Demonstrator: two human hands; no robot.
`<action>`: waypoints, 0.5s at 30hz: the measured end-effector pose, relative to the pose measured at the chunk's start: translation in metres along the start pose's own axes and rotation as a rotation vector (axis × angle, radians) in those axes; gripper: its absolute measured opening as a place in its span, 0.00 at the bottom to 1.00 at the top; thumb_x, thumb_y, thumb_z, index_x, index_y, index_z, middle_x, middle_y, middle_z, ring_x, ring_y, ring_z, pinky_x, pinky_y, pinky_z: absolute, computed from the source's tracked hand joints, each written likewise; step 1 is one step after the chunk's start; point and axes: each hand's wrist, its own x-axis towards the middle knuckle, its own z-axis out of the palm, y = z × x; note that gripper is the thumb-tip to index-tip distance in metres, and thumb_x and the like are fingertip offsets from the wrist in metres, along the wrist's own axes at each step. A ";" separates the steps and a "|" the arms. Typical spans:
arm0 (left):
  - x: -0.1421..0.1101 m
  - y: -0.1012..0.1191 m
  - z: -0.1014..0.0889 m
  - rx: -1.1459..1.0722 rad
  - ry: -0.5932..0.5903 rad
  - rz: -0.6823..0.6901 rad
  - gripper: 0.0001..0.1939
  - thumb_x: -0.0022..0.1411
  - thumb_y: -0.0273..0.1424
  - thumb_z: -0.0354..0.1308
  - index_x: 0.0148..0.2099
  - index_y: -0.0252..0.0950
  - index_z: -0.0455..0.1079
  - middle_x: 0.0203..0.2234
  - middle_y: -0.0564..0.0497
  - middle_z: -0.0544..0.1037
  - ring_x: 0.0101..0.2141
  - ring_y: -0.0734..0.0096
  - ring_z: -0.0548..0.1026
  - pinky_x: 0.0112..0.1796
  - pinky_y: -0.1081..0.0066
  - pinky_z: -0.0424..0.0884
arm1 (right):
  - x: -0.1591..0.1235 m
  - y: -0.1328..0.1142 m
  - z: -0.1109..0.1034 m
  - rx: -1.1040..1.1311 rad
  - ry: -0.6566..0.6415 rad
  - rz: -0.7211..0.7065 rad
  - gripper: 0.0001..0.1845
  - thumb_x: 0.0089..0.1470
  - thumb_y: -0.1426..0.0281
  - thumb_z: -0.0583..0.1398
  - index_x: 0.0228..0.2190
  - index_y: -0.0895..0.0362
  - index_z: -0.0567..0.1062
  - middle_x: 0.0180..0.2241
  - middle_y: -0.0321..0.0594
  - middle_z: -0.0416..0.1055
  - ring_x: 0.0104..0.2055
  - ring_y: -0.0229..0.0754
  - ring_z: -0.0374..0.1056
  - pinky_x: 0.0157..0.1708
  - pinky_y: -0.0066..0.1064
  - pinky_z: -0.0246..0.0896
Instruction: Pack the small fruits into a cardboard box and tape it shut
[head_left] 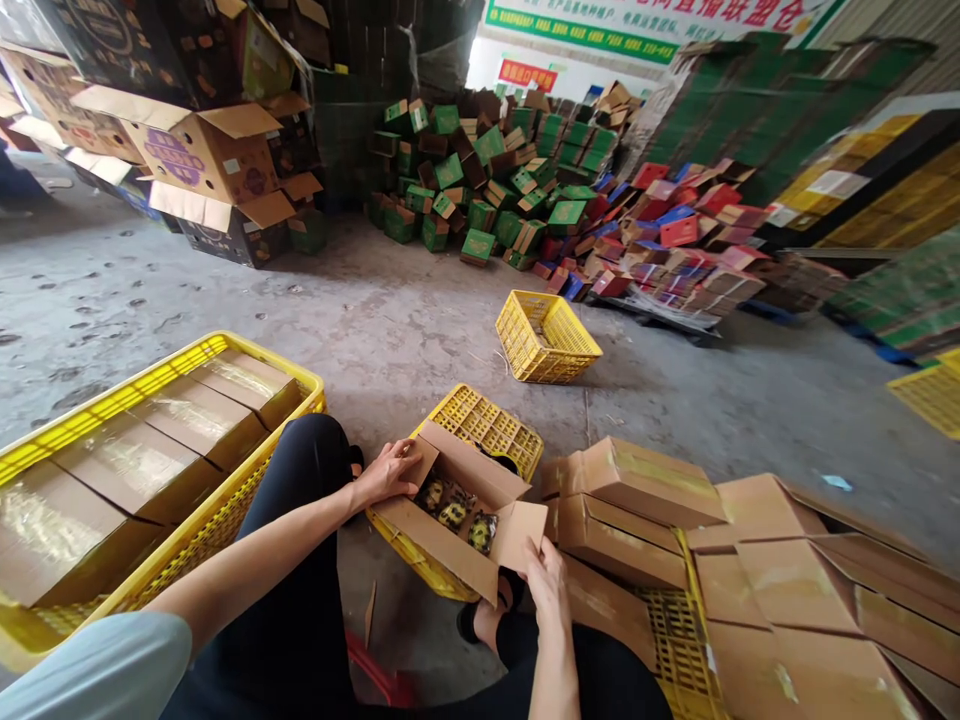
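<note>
An opened brown cardboard box (pixel 450 525) rests on an upturned yellow crate (pixel 487 425) between my knees, its flaps spread outward. Inside lie several roundish yellow-green and dark pieces (pixel 482 532), too small to name. My left hand (pixel 386 472) grips the box's left end, fingers over the flap there. At the opposite end my right hand (pixel 546 575) pinches the right flap (pixel 521 535) between thumb and fingers.
On the left, a yellow crate (pixel 311 385) holds several taped boxes. More closed boxes (pixel 637 480) are stacked at right. Ahead on the floor stands another yellow crate (pixel 547 340). Heaped green boxes (pixel 487 190) and red boxes (pixel 679 232) lie farther back. A red plastic piece (pixel 379 670) is below me.
</note>
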 end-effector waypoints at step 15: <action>-0.003 0.007 -0.006 0.002 -0.006 -0.036 0.32 0.59 0.39 0.71 0.64 0.39 0.74 0.68 0.37 0.61 0.59 0.40 0.68 0.59 0.48 0.67 | -0.012 -0.017 0.002 0.117 -0.142 0.051 0.52 0.45 0.41 0.63 0.63 0.60 0.72 0.46 0.50 0.83 0.41 0.56 0.81 0.33 0.37 0.77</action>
